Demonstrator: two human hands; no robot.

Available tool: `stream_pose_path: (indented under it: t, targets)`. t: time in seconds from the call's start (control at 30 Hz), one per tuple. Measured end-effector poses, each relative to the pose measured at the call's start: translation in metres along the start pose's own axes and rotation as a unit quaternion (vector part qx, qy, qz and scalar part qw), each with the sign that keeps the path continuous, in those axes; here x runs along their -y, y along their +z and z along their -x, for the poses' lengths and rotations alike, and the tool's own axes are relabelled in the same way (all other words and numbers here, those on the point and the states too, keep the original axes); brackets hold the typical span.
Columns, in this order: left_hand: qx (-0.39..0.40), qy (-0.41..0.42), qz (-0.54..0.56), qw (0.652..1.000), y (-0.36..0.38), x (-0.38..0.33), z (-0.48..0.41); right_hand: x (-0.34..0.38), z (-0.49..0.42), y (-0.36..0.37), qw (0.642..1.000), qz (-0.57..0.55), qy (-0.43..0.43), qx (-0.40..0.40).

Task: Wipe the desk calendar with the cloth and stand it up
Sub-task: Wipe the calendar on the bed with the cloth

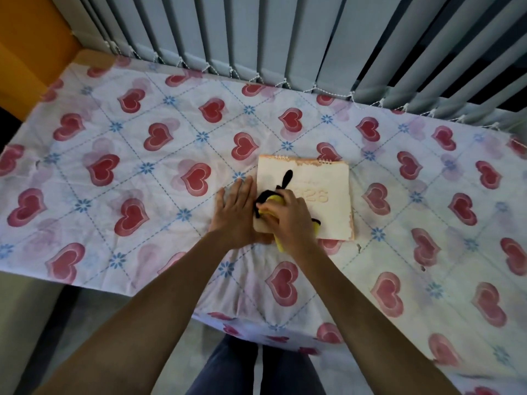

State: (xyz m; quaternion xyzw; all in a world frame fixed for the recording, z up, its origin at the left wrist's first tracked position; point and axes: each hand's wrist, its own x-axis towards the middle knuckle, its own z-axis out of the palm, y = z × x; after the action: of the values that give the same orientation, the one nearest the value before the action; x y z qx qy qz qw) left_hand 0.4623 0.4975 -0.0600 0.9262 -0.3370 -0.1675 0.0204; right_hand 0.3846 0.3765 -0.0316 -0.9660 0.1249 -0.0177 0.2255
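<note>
A cream desk calendar [325, 178] with wire rings along its far edge lies flat on the table, its cover showing raised digits. My right hand [291, 218] presses a yellow cloth with black trim [273, 199] onto the calendar's near-left part, fingers closed around the cloth. A black strip of the cloth sticks out toward the far side. My left hand [236, 206] lies flat, fingers spread, on the tablecloth against the calendar's left edge, covering its near-left corner.
The table wears a white tablecloth with red hearts and blue flowers [128, 172]. Grey vertical blinds [285, 38] hang along the far edge. An orange surface [25, 47] stands at the far left. My legs are below the near edge.
</note>
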Motion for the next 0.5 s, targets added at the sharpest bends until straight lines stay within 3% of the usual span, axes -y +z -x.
stream_pose_path:
  t: [0.2, 0.5]
  targets:
    - [0.008, 0.000, 0.017, 1.000, -0.008, -0.002, 0.003, -0.023, 0.028, -0.026, 0.998, -0.019, -0.021, 0.063]
    - [0.006, 0.005, 0.031, 0.999, -0.016, -0.006, 0.008, -0.091, 0.073, -0.072, 0.989, 0.017, 0.148, -0.011]
